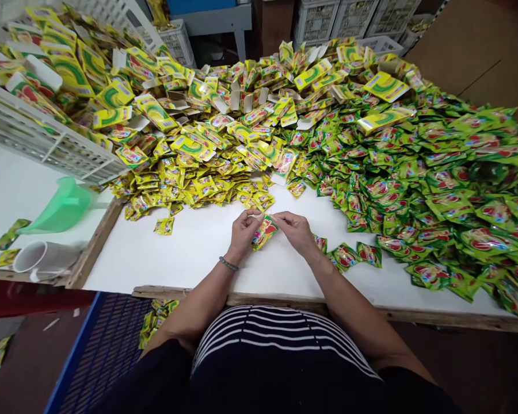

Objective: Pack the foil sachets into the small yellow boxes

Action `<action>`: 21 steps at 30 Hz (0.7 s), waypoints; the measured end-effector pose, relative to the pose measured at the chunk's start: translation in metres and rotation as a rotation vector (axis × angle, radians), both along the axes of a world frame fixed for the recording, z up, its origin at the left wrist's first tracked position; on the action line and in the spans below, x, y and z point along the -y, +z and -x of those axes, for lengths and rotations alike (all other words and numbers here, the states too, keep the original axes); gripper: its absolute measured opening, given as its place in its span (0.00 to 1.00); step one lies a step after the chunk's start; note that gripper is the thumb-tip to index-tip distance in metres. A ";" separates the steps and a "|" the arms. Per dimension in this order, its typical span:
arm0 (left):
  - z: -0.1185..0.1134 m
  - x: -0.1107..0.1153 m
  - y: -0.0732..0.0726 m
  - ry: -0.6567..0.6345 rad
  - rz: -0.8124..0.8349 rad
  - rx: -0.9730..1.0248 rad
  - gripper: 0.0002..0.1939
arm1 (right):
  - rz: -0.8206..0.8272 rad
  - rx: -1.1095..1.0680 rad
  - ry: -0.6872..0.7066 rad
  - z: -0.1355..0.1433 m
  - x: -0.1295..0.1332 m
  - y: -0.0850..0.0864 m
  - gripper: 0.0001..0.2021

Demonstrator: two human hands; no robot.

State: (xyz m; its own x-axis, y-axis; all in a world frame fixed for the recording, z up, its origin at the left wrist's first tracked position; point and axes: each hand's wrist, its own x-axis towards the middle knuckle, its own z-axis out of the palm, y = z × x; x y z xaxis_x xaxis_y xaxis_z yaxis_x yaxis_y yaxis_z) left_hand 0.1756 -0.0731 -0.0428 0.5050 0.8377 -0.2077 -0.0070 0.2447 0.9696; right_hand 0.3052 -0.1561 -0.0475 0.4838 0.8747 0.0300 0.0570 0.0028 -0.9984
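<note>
My left hand (pixel 243 233) and my right hand (pixel 297 231) meet over the white tabletop near its front edge. Between them is a small green candy packet (pixel 265 231) with red fruit printed on it; the fingers of both hands pinch its upper corners. Just beyond my hands lies a heap of small yellow packets (pixel 207 187). To the right spreads a large pile of green packets (pixel 414 184), with a few loose green packets (pixel 345 256) beside my right forearm. Flat yellow cardboard boxes (pixel 246 115), several with open flaps, cover the back of the heap.
A white plastic crate (pixel 52 135) tips its boxes onto the table at left. Near it are a green scoop (pixel 63 207) and a white mug (pixel 47 259), beyond a wooden strip (pixel 97 244). Below the table edge stands a blue crate (pixel 99 339) with packets inside.
</note>
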 end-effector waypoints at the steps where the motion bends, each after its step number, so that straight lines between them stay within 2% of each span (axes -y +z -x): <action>1: 0.000 0.001 0.000 -0.012 0.007 0.013 0.23 | 0.018 -0.041 -0.007 0.001 0.000 -0.002 0.14; 7: -0.001 0.002 0.004 -0.074 0.047 0.080 0.25 | 0.058 -0.282 -0.097 -0.001 -0.003 -0.011 0.15; 10: 0.000 0.003 0.005 -0.065 0.045 0.069 0.26 | 0.064 -0.292 -0.051 -0.007 -0.001 -0.013 0.15; 15: 0.000 0.003 0.004 -0.032 0.085 0.100 0.25 | 0.021 -0.121 0.121 -0.006 0.010 -0.011 0.16; 18: -0.001 0.003 0.003 0.021 0.109 0.119 0.24 | 0.007 0.025 0.050 0.012 0.014 -0.006 0.20; 21: 0.001 0.000 0.005 0.045 0.123 0.109 0.25 | 0.080 0.250 -0.006 0.030 0.012 -0.001 0.24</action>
State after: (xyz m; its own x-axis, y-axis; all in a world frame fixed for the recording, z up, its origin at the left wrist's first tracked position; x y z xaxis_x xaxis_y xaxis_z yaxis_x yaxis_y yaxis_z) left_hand 0.1747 -0.0735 -0.0382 0.4930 0.8315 -0.2560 -0.1237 0.3583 0.9254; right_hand 0.2752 -0.1681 -0.0485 0.4754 0.8761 0.0800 0.3019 -0.0770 -0.9502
